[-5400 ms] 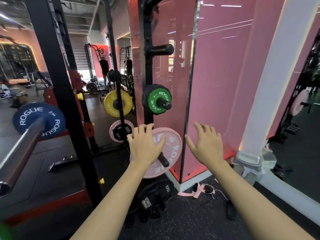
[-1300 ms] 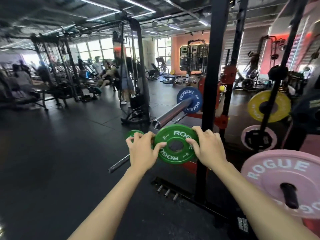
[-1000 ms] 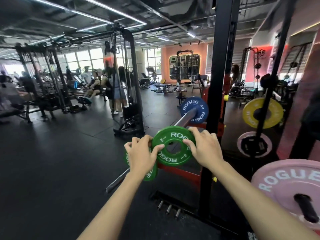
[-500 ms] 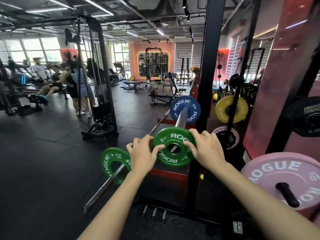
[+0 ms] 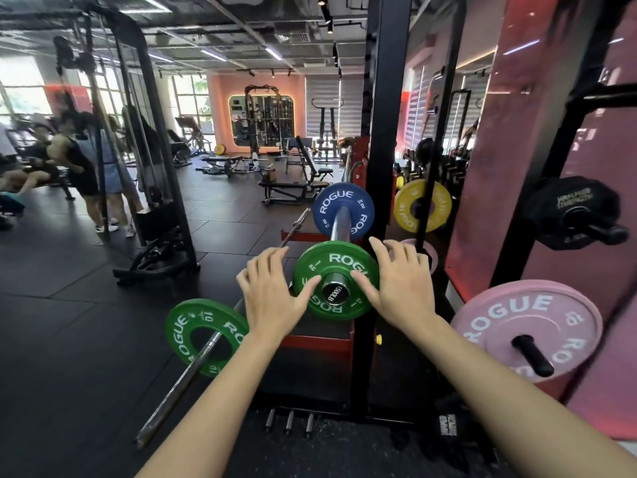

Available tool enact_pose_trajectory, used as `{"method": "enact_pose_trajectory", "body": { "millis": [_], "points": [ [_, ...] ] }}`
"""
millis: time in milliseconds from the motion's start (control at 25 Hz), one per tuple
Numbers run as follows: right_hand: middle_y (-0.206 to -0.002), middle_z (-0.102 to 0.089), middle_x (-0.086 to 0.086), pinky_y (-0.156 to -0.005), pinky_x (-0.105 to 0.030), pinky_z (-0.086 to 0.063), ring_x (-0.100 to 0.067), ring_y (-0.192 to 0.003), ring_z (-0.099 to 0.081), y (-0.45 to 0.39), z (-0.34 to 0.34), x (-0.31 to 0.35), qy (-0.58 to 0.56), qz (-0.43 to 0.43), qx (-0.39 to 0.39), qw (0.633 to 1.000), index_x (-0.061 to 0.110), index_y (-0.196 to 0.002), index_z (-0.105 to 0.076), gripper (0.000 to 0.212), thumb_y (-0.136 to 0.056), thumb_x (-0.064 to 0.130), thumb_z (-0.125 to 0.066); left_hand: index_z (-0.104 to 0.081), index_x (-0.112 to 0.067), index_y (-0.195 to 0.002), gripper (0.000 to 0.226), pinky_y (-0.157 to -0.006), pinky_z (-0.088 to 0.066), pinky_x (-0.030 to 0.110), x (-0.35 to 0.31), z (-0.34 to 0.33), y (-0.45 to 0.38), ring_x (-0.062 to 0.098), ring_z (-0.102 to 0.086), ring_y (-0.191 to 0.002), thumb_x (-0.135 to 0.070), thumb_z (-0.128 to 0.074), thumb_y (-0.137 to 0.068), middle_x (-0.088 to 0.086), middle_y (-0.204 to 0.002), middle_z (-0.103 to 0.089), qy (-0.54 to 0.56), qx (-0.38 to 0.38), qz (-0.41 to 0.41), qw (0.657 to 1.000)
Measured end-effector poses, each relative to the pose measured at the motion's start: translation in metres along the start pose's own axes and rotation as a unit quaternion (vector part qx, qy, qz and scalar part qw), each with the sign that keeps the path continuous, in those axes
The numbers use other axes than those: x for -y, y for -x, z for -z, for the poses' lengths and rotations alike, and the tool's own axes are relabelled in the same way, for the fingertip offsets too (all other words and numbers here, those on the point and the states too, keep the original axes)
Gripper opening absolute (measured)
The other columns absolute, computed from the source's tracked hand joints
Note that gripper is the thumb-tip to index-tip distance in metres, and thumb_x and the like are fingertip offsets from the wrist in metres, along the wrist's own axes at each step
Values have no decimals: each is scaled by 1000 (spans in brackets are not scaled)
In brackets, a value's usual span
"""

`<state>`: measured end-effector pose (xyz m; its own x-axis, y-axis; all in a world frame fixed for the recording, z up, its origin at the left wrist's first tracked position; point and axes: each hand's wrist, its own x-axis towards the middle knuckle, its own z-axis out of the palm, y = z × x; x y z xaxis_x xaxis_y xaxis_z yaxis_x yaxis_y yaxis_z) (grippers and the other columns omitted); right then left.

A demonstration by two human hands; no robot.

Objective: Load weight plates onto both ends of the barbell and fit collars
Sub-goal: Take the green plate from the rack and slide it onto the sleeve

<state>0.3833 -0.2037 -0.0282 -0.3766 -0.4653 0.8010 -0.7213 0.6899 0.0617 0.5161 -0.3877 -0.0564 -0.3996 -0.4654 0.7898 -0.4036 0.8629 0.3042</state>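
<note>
- a first-person view looking down at two bare forearms reaching forward in a gym with a dark rubber floor (image 5: 69, 339).
- a small green plate (image 5: 336, 281) marked "rogue" sits at the centre of the view, threaded on the near end of a steel barbell (image 5: 339, 224); the bar's end cap shows through the plate's hole.
- the left hand (image 5: 272, 298), at 9 o'clock of the green plate, has its fingers spread and straight, thumb pressed flat on the plate's face; it grasps nothing.
- the right hand (image 5: 401, 282), at 3 o'clock of the plate, is likewise released, fingers straight, thumb on the plate's face near the hole.
- farther along the same barbell, at 12 o'clock of the green plate, a blue plate (image 5: 343, 210) sits on the sleeve.
- a black rack upright (image 5: 386, 132) rises just at 1 o'clock of the green plate, behind the right hand.
- at 8 o'clock, a second green plate (image 5: 193, 336) marked "10" sits on a separate thin bar (image 5: 179, 391) that slants down to the floor.
- at 4 o'clock, a pink plate (image 5: 517, 322) hangs on a black storage peg (image 5: 532, 355).
- at 2 o'clock, a yellow plate (image 5: 408, 205) and, farther right, a black plate (image 5: 568, 208) hang on storage pegs.
- people (image 5: 86, 160) stand by a cable machine at 10 o'clock, well apart from the barbell.
</note>
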Motion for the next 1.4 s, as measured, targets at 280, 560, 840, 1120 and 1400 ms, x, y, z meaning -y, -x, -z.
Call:
{"method": "enact_pose_trajectory", "body": {
  "millis": [280,560,840,1120,1400],
  "points": [
    [-126,-58,-8,-87,-45,-42,-30,-113,-52,-5,-3,2,14,-29,28,999,16,-134,-50,72,-87,70,-44,-56,-19,-125,76,-92,-30,41,9,-8,-12,20,-48,-114,-78,-56,-77,-2,-125,-56,-7,12,-29,999],
    [-116,-61,-7,-82,-45,-42,-29,-105,-55,-32,-45,-10,5,-33,12,999,17,-128,-56,69,-87,71,-42,-58,-19,-123,74,-90,-32,41,7,-45,-42,20,-50,-110,-78,-54,-77,-3,-121,-59,-24,30,-16,999],
    [-115,-61,-6,-80,-45,-43,-29,-104,-54,-74,-114,-32,1,-63,23,998,18,-126,-56,69,-87,72,-42,-57,-21,-118,68,-89,-30,38,15,-118,-90,19,-49,-108,-76,-56,-78,-4,-117,-58,-6,37,-17,999],
    [-117,-61,-6,-82,-45,-44,-28,-106,-54,-131,-190,-60,-5,-86,41,995,18,-127,-55,69,-86,71,-43,-57,-20,-113,69,-86,-30,39,21,-200,-152,21,-52,-103,-76,-60,-74,-4,-113,-60,8,20,-16,1000],
    [-111,-59,-10,-78,-43,-43,-31,-99,-54,-167,-228,-70,35,-109,36,993,16,-128,-54,77,-82,76,-42,-57,-19,-116,74,-89,-31,41,29,-250,-188,21,-51,-107,-78,-58,-72,-4,-116,-60,44,44,2,998]
  ]
}}
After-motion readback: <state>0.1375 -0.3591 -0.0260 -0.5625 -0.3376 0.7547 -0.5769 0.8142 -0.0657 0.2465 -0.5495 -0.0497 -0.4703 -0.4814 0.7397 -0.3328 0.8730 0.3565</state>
